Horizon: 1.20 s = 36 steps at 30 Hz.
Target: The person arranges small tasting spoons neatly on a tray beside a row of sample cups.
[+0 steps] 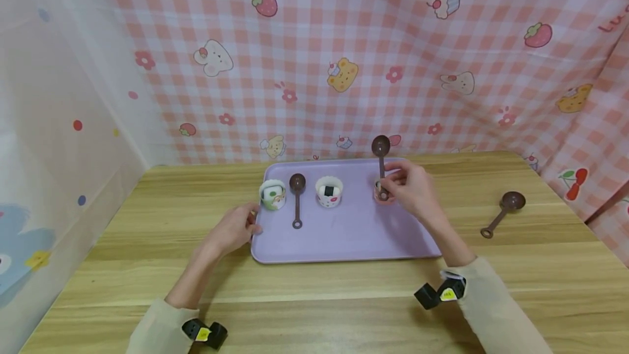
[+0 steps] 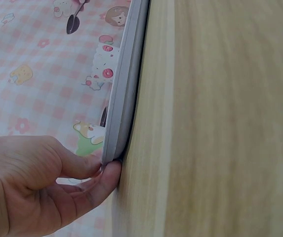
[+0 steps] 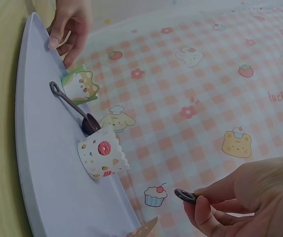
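Note:
At the left end of the lilac tray (image 1: 344, 247), my left hand (image 1: 235, 228) pinches the rim, thumb above and fingers beneath. My right hand (image 1: 413, 189) pinches the handle of a brown measuring spoon (image 1: 380, 146), bowl pointing away, over the tray's right part. Below that hand stands a pinkish paper cup (image 1: 377, 194), partly hidden. On the tray, a second brown measuring spoon (image 1: 297, 183) lies between a green-and-white paper cup (image 1: 273, 202) and a white paper cup (image 1: 328, 200). Inside the white cup is a small black-and-white piece (image 1: 330, 190).
A third brown measuring spoon (image 1: 512, 201) lies on the wooden table (image 1: 314, 305), right of the tray. Behind the table hangs a pink checked cloth (image 1: 304, 70), close to the tray's far edge. A pale printed cloth (image 1: 59, 124) hangs along the left side.

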### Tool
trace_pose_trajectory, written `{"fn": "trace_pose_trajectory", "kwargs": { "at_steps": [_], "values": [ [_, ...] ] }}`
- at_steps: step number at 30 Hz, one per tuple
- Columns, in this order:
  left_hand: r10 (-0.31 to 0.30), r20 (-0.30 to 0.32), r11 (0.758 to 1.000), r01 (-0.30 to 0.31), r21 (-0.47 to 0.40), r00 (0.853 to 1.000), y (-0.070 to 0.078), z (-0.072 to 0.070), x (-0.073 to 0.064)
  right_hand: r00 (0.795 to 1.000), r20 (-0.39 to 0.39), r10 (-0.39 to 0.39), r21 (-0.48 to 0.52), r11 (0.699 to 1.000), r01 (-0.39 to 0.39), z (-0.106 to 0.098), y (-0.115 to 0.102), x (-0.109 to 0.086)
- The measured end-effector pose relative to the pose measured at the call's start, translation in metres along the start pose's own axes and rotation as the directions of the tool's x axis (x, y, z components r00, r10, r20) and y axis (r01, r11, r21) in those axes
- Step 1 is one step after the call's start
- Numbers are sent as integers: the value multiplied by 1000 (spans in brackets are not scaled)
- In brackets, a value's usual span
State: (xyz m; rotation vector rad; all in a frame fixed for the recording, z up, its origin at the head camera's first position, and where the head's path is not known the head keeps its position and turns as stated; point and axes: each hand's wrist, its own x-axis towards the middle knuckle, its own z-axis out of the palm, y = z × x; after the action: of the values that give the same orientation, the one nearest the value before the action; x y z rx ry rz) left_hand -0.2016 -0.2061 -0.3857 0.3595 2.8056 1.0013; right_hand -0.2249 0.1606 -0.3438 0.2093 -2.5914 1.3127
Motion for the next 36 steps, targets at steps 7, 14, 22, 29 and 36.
{"fn": "trace_pose_trajectory", "kwargs": {
  "at_steps": [7, 14, 22, 29, 36],
  "values": [
    [-6, 4, 1000, 6, -5, 1000, 0, 1, 0, 999, 28, 26, 88, 996, -28, 8, -4, 0],
    [-15, 10, 1000, 15, -11, 1000, 1, 1, 0, 999, 33, 33, 77, 996, -36, 17, -5, 2],
    [-22, 18, 1000, 22, -5, 1000, 1, 0, 0, 1000, -6, -25, 6, 1000, 25, 28, -4, 4],
    [-33, 17, 999, 33, 4, 999, -1, 0, 2, 999, -17, -43, -27, 999, 43, 36, -3, 5],
    [-24, 14, 1000, 23, 14, 1000, -2, 0, 2, 999, -8, -47, -42, 998, 47, 42, -4, 5]
  ]
}}
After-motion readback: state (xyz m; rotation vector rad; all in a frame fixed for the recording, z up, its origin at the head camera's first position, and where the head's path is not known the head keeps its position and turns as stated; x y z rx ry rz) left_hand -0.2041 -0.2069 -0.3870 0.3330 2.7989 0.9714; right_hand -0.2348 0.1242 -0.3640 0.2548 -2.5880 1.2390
